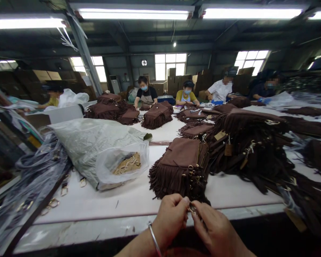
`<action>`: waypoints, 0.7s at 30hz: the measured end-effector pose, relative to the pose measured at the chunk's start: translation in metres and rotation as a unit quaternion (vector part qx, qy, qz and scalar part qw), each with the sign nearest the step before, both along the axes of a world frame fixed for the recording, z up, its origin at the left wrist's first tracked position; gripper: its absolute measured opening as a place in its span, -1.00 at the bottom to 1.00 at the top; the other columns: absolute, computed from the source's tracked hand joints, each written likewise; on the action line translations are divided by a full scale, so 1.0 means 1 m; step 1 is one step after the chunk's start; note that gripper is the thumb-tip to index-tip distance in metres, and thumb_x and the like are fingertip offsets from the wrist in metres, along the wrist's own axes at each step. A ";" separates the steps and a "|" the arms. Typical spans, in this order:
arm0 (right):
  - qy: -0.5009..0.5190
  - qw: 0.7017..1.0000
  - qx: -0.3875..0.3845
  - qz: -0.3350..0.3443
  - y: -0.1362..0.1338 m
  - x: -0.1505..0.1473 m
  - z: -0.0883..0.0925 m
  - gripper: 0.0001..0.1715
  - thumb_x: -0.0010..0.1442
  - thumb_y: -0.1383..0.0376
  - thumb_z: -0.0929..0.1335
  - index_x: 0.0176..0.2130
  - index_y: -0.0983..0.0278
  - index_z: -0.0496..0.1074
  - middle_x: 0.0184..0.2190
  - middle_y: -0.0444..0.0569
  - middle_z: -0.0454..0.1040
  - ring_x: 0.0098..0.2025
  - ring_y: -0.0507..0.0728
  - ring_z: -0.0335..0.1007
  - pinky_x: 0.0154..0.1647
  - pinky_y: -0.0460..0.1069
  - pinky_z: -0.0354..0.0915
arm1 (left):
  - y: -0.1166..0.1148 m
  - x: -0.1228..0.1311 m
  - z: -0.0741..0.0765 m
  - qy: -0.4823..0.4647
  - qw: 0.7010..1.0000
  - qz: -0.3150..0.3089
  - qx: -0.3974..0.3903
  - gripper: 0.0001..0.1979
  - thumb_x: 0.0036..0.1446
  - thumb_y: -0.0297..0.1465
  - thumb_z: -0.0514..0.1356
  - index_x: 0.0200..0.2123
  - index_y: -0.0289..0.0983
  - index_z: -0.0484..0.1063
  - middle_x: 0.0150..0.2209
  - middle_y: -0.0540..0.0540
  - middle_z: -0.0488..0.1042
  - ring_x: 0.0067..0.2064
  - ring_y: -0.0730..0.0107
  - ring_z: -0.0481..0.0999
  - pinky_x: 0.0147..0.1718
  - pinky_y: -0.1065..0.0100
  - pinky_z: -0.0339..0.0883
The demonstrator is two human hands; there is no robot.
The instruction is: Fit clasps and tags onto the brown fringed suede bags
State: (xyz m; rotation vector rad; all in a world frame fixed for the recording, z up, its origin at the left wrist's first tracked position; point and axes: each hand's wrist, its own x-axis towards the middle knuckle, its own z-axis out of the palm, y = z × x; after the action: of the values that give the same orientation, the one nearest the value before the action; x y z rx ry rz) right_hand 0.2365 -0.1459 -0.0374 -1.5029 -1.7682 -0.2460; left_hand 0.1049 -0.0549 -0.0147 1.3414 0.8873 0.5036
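At the table's near edge, my left hand (pixel 170 217) and my right hand (pixel 213 225) meet with fingertips pinched together. Between them is a small gold-coloured metal clasp (pixel 190 209), both hands closed on it; its full shape is hidden by the fingers. A silver bangle (pixel 154 238) circles my left wrist. Just beyond my hands lies a stack of brown fringed bags (pixel 179 153), with gold rings and clasps (pixel 192 172) hanging at its near right corner. I cannot tell whether the clasp in my fingers is joined to one of these bags.
Left of the stack, a white plastic sack (pixel 101 178) holds tan tags with strings (pixel 128 163). Plastic-wrapped straps with buckles (pixel 42 175) cover the far left. A taller pile of fringed bags (pixel 251 142) stands right. Several people work across the white table (pixel 96 205).
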 end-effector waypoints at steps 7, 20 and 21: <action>0.046 0.999 0.010 -0.013 -0.002 0.012 0.005 -0.77 0.35 0.32 0.25 -0.03 0.26 0.40 -0.26 0.00 0.59 -0.24 0.08 0.57 -0.22 -0.10 0.49 | 0.006 0.003 0.014 0.038 0.991 -0.051 0.116 -0.59 0.24 -0.12 0.06 -0.55 -0.26 0.31 -0.65 0.05 0.26 -0.62 0.49 0.24 -0.62 0.44 0.10; 0.059 0.998 0.023 -0.029 -0.013 0.031 0.011 -0.73 0.32 0.33 0.28 0.02 0.23 0.38 -0.20 -0.04 0.61 -0.20 0.06 0.59 -0.19 -0.16 0.48 | 0.093 0.060 0.046 0.149 0.812 -0.118 0.552 -0.93 0.21 -0.42 0.23 -0.34 -0.27 0.50 -0.31 -0.07 0.45 -0.25 0.32 0.47 -0.22 0.34 0.35; 0.058 0.997 0.027 -0.037 -0.014 0.033 0.011 -0.73 0.32 0.32 0.28 0.01 0.23 0.38 -0.20 -0.04 0.61 -0.20 0.06 0.59 -0.19 -0.16 0.48 | 0.094 0.060 0.044 0.153 0.802 -0.123 0.565 -0.91 0.22 -0.43 0.21 -0.35 -0.28 0.48 -0.31 -0.07 0.45 -0.26 0.31 0.47 -0.22 0.33 0.35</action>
State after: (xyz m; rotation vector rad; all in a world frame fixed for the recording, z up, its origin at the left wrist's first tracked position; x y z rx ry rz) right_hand 0.2690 -0.1596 -0.0266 -1.5155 -1.6032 -0.2373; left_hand 0.1647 0.0392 0.0297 2.6622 0.6203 0.6501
